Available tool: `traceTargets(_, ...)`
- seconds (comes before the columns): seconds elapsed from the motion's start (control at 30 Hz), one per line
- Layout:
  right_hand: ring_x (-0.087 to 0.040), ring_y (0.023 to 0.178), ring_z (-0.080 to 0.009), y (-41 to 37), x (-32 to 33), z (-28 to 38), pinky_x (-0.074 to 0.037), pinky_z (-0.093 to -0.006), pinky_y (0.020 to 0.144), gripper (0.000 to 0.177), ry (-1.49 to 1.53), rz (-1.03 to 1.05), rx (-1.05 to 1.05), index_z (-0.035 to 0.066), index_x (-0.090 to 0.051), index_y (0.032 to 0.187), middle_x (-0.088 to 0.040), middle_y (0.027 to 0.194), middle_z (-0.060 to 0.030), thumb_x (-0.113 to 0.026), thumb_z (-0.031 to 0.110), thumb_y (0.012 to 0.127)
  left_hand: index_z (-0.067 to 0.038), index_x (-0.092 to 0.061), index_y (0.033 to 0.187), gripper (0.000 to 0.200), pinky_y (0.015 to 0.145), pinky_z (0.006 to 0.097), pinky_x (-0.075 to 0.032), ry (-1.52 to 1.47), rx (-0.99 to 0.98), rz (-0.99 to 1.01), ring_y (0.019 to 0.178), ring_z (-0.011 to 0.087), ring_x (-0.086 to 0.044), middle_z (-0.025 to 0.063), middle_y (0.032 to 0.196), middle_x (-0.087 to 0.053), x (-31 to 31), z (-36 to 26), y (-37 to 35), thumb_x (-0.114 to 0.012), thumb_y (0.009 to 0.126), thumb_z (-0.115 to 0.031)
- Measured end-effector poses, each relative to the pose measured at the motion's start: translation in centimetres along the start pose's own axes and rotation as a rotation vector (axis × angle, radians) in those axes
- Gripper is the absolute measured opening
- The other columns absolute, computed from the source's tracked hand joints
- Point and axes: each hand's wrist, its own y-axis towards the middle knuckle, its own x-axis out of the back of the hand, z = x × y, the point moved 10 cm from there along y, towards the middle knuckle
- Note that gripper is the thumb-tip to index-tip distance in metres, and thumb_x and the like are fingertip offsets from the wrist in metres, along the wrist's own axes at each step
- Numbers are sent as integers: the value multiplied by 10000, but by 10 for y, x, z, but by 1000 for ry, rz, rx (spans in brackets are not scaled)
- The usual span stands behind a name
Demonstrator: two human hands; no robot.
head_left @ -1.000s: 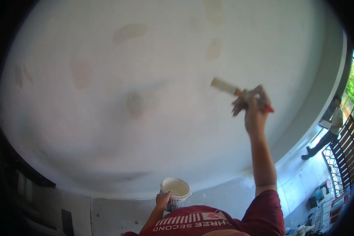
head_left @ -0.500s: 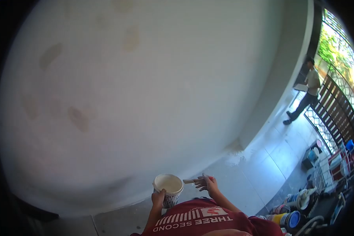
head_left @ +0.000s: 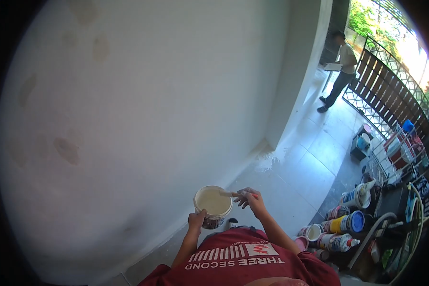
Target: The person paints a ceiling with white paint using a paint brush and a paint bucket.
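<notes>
My left hand (head_left: 196, 220) grips the near-left side of a white paint bucket (head_left: 213, 222), thumb over the rim. The bucket is held in front of my chest, its mouth facing up, with pale off-white paint (head_left: 213, 202) inside. In my right hand (head_left: 252, 201) is a paintbrush (head_left: 228, 193), its handle pinched between the fingers. The brush points left, and its bristle end overlaps the bucket's right rim in this view.
A large pale wall (head_left: 167, 105) with beige patches fills the left. Paint cans and bottles (head_left: 343, 221), a hose (head_left: 372, 231) and a wire rack (head_left: 391, 155) stand at right. Farther back, a person (head_left: 341, 71) holds a light flat object beside a slatted gate (head_left: 388, 81).
The brush has moved from beside the bucket to over its rim. My view has turned right, bringing more of the cans and floor into sight.
</notes>
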Motion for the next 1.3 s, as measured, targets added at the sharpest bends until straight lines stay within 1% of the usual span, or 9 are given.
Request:
traceTargets(0.13,-677,714,-175,-67,-24,-16,-530,-287,575,320,-58,83,-5,-17,-650,1126,-742,959,-134,-453,183,972,186,-672,888,567,656,406,-516,93,-24,17,718,293,-705,214,777,-705,9,-10,-62,-744,685,-339)
traceTargets(0.27,-644,687,-121,-103,-37,-30,-509,-280,594,313,-320,90,-43,17,-743,1034,-739,840,-67,-541,241,949,161,-683,913,571,713,425,-534,178,-51,-96,767,337,-719,260,838,-714,28,-5,-105,-750,678,-354)
traceTargets(0.37,-682,725,-160,-123,-59,-37,-539,-316,650,314,-449,171,-1,6,-744,996,-745,826,-96,-563,256,939,128,-698,871,580,774,456,-546,250,-150,-200,841,420,-710,316,852,-692,49,28,-125,-753,673,-414)
traceTargets(0.53,-634,663,-140,-167,-96,-69,-526,-319,658,328,-564,190,-89,4,-733,900,-725,766,-96,-620,308,951,106,-701,790,595,731,471,-550,430,-211,-299,800,432,-699,314,772,-670,79,51,-175,-745,671,-476)
traceTargets(0.73,-583,534,-94,-172,-150,-86,-482,-294,517,327,-760,436,9,57,-761,841,-689,632,-49,-665,354,941,93,-673,711,603,633,488,-539,418,-261,-279,709,419,-689,300,689,-634,137,61,-240,-725,689,-508)
traceTargets(0.8,-610,558,-90,-177,-175,-65,-504,-289,539,294,-692,508,86,25,-754,868,-701,663,-55,-672,298,941,97,-647,664,603,597,484,-525,461,-348,-326,650,419,-675,296,651,-615,159,47,-264,-730,679,-500)
traceTargets(0.93,-625,573,-88,-202,-223,4,-514,-291,553,270,-726,610,170,3,-751,824,-707,664,-60,-709,252,918,88,-610,607,581,516,452,-492,337,-257,-287,515,347,-647,255,527,-556,203,19,-306,-735,672,-475)
traceTargets(1.0,-615,562,-91,-214,-243,27,-504,-282,540,211,-661,667,219,29,-764,896,-697,664,-67,-682,222,924,80,-616,604,556,499,438,-486,299,-259,-396,483,306,-630,238,513,-549,228,17,-318,-735,673,-459)
traceTargets(1.3,-646,554,-173,-250,-302,75,-518,-282,572,168,-547,824,358,-9,-726,927,-709,700,-121,-673,149,905,82,-597,577,479,484,401,-476,460,-359,-483,448,266,-574,198,509,-569,291,-56,-392,-742,652,-369)
